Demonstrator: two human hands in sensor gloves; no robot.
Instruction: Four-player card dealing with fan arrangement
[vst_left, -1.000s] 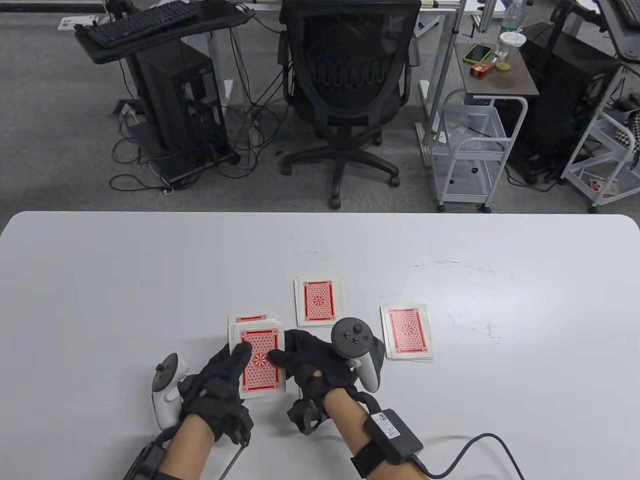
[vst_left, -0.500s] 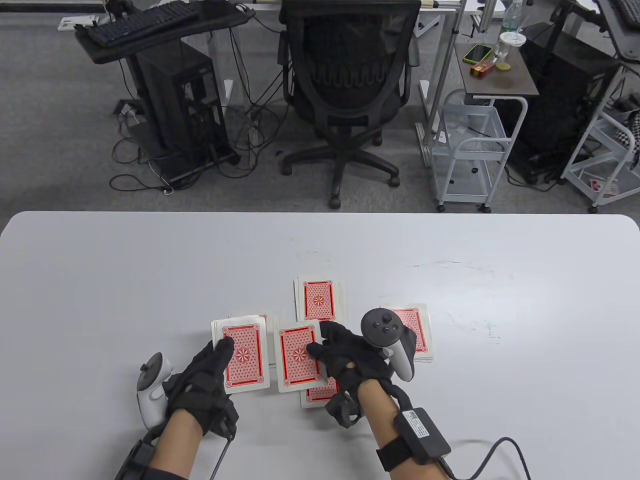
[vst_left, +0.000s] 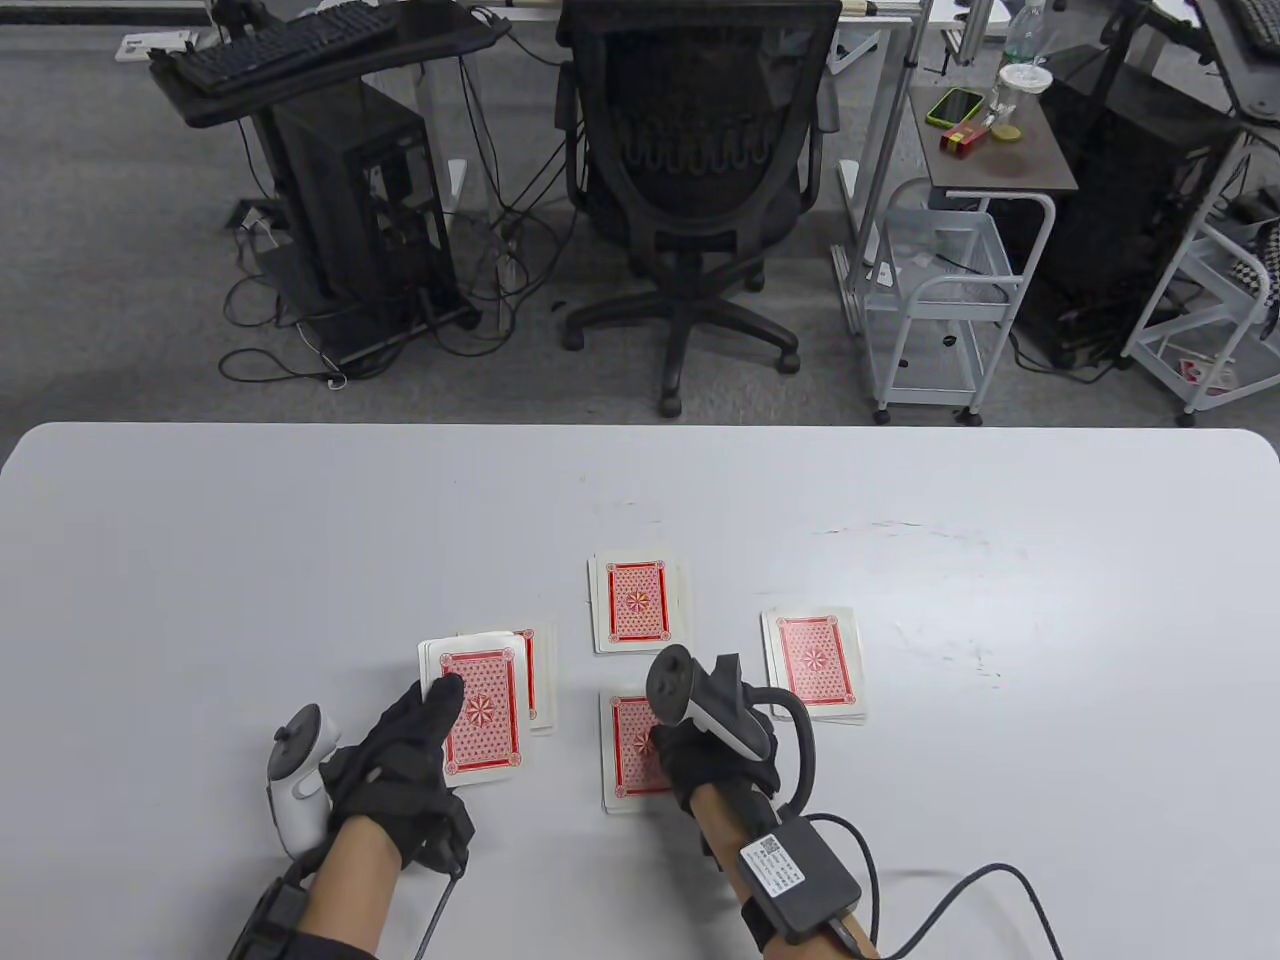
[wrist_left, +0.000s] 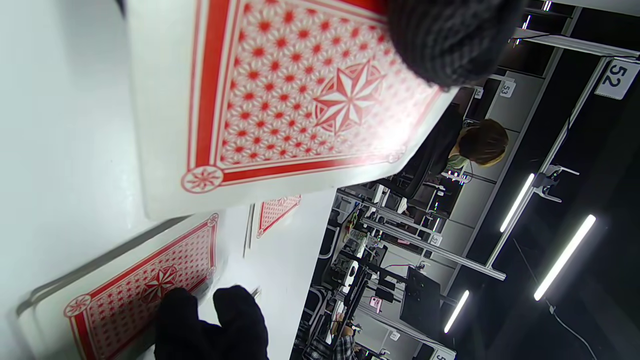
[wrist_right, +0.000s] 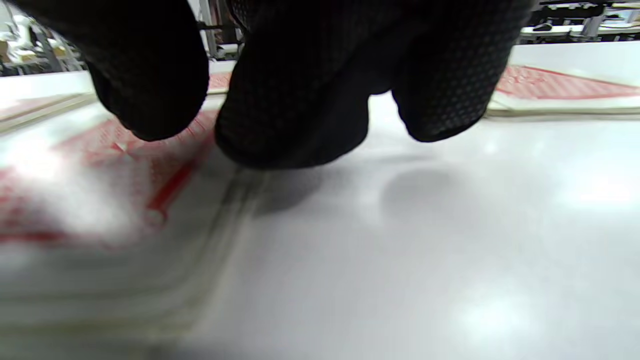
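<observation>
- The left hand (vst_left: 400, 760) grasps the remaining deck (vst_left: 482, 722), thumb curled over its red back, at about 7 o'clock on the tabletop (vst_left: 200, 560).
- Under and just beyond that deck lies the left pile (vst_left: 536, 672), partly covered, its edge showing at the deck's 2 o'clock.
- The right hand (vst_left: 705, 765) is turned fingers-down over the near pile (vst_left: 630, 750) at 6 o'clock; the right wrist view shows its fingertips (wrist_right: 290, 125) touching the pile's top card, curled downward, though I cannot tell whether they pinch a card.
- The far pile (vst_left: 637, 601) lies face down at 12 o'clock from the near pile, apart from it.
- The right pile (vst_left: 815, 663) lies face down at about 2 o'clock from the right hand, apart from it.
</observation>
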